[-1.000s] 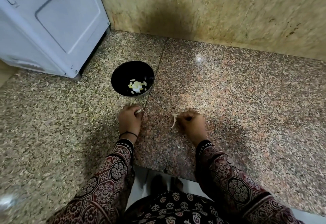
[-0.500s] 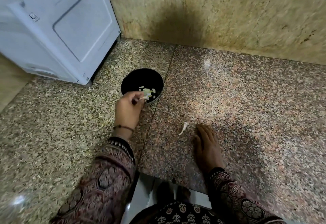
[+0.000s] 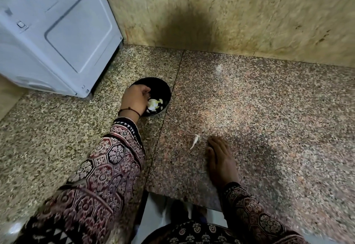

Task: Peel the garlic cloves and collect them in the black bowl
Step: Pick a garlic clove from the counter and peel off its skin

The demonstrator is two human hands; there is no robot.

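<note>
1. The step in hand looks like the drop-off: the left hand reaches over the near-left rim of the bowl, its fingers curled down into the dark inside, right beside the pale cloves heaped at the bottom.
2. Whether those fingers hold a clove or have let it go, I cannot tell; their tips are hidden behind the knuckles and lost against the black.
3. The right hand lies flat on the counter, fingers straight and together, holding nothing. A scrap of peel lies just beside its fingertips, apart from them.
4. The bowl stands near the foot of a white appliance, well apart from the right hand.
5. Next, judging by the task, the left hand must release and come out without tipping the bowl, then a fresh unpeeled clove is needed. None shows on the counter, so the supply may lie out of view.
6. How many cloves the bowl holds is unclear; they blur into one pale clump, partly covered by the hand.
7. The sleeves are cut off at the lower edge.
</note>
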